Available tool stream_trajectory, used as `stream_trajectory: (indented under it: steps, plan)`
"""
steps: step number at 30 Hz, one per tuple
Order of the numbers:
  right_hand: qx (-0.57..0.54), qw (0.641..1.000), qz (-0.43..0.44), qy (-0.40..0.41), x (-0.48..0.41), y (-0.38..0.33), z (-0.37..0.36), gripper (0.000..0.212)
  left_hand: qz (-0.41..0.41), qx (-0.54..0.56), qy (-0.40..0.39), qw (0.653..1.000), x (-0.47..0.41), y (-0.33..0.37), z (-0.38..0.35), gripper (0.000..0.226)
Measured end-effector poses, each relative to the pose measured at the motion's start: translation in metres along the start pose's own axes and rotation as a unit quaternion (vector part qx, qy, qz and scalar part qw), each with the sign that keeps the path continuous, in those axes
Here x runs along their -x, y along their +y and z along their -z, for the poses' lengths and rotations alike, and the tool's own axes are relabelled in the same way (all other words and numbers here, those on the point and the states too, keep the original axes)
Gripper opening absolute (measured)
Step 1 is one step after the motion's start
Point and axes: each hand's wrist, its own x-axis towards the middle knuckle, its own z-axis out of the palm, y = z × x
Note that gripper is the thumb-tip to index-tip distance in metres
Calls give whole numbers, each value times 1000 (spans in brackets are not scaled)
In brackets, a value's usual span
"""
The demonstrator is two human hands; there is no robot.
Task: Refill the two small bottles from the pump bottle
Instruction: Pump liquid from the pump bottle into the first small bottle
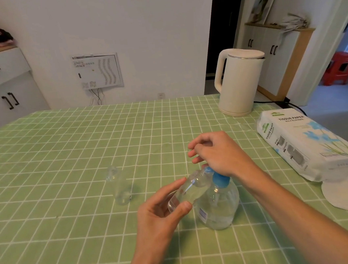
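A clear pump bottle (219, 205) with a blue pump head (220, 179) stands on the green checked tablecloth, right of centre. My right hand (217, 154) rests with its palm heel on the pump head, fingers loosely curled. My left hand (161, 211) holds a small clear bottle (189, 190) tilted, its mouth up against the blue spout. A second small clear bottle (119, 186) stands upright and alone to the left, with a little liquid at its bottom.
A cream electric kettle (238, 82) stands at the table's far right, its black cord trailing off the edge. A pack of tissue paper (304, 141) lies at the right edge, with a round white pad (345, 195) below it. The tablecloth (66, 162) spreads out to the left.
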Motion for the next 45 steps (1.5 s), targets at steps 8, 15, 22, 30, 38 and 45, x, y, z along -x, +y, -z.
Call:
stream_trajectory:
  steps: [8, 15, 22, 30, 38, 45]
  plan:
    - [15, 1000, -3, -6, 3, 3, -3, 22, -5, -35, -4, 999, 5, 2, 0, 50]
    - [26, 1000, 7, -2, 0, -3, -1, 18, -11, -43, -7, 999, 7, -1, -3, 53]
    - [9, 1000, -4, -9, -2, 0, -1, 19, -2, -31, 2, 1000, 6, -5, 0, 53]
    - [16, 1000, -11, -8, 2, 3, -3, 23, -9, -29, 0, 1000, 6, -6, -1, 53]
    - [26, 1000, 4, -2, 2, -5, 1, 19, -13, -39, -7, 999, 3, 2, 3, 52]
    - [6, 1000, -1, -10, 1, -3, 2, 20, 0, -31, -19, 999, -4, 1, 9, 60]
